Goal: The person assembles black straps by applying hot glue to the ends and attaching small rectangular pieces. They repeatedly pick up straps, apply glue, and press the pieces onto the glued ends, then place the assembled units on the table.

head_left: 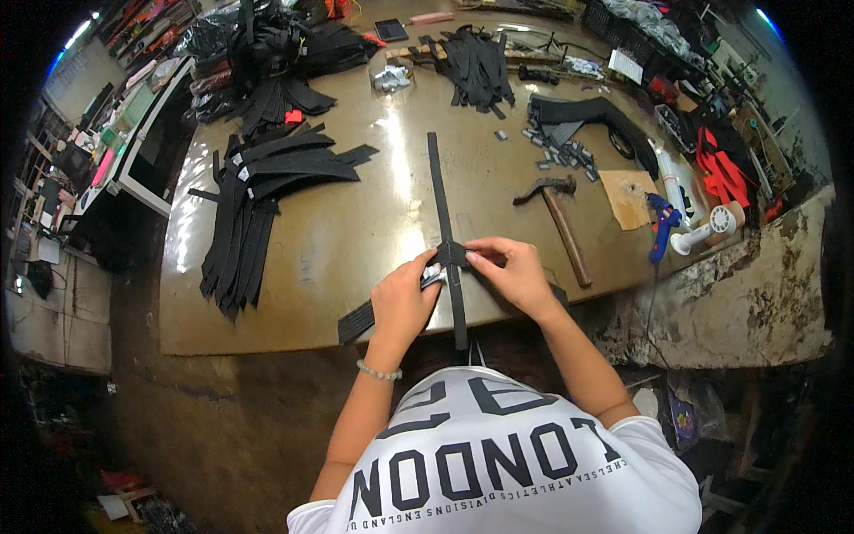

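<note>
Left hand (400, 298) and right hand (516, 276) pinching crossed black straps (452, 255), hammer (566, 233) at right, glue gun (663, 221) farther right, strap bundle (294, 166) left; black crate (610, 25) heaped with clear plastic (656, 25)

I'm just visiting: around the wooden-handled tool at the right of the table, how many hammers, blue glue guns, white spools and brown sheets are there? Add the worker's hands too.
Hammer: 1
Blue glue gun: 1
White spool: 1
Brown sheet: 1
Hands: 2 (left hand, right hand)
Total: 6
</note>
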`<state>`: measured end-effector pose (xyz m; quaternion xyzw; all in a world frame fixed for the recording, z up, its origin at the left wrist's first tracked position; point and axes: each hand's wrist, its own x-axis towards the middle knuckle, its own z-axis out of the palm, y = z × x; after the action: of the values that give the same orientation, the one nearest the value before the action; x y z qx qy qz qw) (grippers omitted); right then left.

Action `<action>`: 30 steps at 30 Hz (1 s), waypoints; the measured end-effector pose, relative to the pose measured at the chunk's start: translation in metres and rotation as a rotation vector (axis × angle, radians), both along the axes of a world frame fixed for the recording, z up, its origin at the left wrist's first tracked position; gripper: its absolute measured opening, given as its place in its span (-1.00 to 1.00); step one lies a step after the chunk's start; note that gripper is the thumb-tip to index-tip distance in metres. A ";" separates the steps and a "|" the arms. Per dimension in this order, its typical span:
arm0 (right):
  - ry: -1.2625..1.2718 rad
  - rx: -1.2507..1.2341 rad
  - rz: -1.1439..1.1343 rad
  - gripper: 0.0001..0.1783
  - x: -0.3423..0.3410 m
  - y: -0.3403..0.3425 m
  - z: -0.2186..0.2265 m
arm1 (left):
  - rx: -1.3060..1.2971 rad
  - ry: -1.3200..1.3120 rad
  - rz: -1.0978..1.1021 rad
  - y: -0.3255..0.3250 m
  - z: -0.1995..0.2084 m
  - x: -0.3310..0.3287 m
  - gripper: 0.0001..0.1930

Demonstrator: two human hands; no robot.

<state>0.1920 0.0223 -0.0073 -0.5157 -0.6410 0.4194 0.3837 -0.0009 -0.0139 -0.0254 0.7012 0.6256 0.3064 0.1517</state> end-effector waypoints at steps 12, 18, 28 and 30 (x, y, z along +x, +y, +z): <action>-0.177 0.217 -0.083 -0.82 -0.022 0.002 -0.024 | 0.260 -0.185 -0.091 -0.005 -0.005 -0.006 -0.63; -0.221 0.250 -0.109 -0.80 -0.026 0.005 -0.026 | 0.211 -0.047 -0.300 -0.074 0.003 -0.020 -0.46; -0.071 0.054 -0.145 -0.71 -0.022 0.008 -0.022 | 0.126 -0.017 -0.288 -0.029 0.013 -0.002 -0.56; -0.056 0.046 -0.081 -0.73 -0.017 0.010 -0.023 | 0.111 -0.056 -0.193 -0.011 0.009 -0.006 -0.69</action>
<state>0.1750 0.0320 -0.0303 -0.5440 -0.6395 0.3741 0.3939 -0.0073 -0.0253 -0.0162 0.7566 0.5328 0.3440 0.1590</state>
